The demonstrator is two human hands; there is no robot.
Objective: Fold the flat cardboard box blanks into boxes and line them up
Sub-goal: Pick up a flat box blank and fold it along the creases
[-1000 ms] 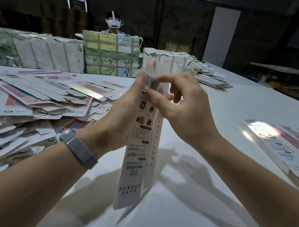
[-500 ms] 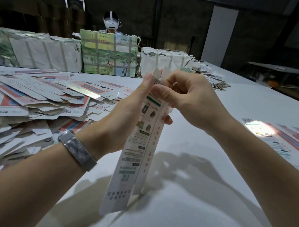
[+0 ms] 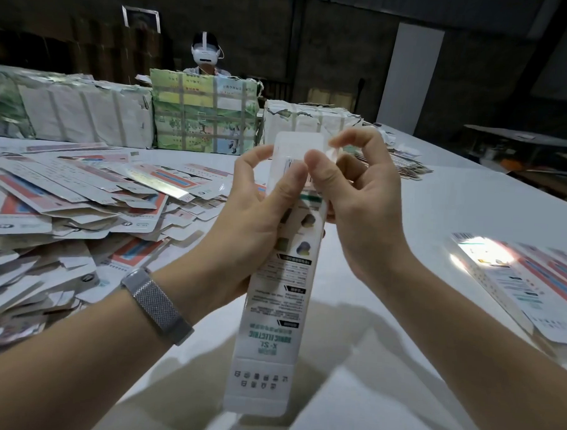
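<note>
Hands are holding the box blank [image 3: 273, 299] upright above the table [image 3: 438, 221]: left hand [image 3: 252, 226] is gripping its upper part to steady it, while right hand [image 3: 357, 198] is pinching beside the top flap [image 3: 300, 144], probably to fold it shut.

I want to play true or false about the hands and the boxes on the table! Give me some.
1. Both hands hold one box. True: the left hand and right hand grip it near its top.
2. The pile of flat blanks lies to the right. False: it lies to the left.
3. The left wrist wears a band. True.
4. The box lies flat on the table. False: it is held up on end above it.
5. The top flap is tucked in. False: it sticks up.
</note>
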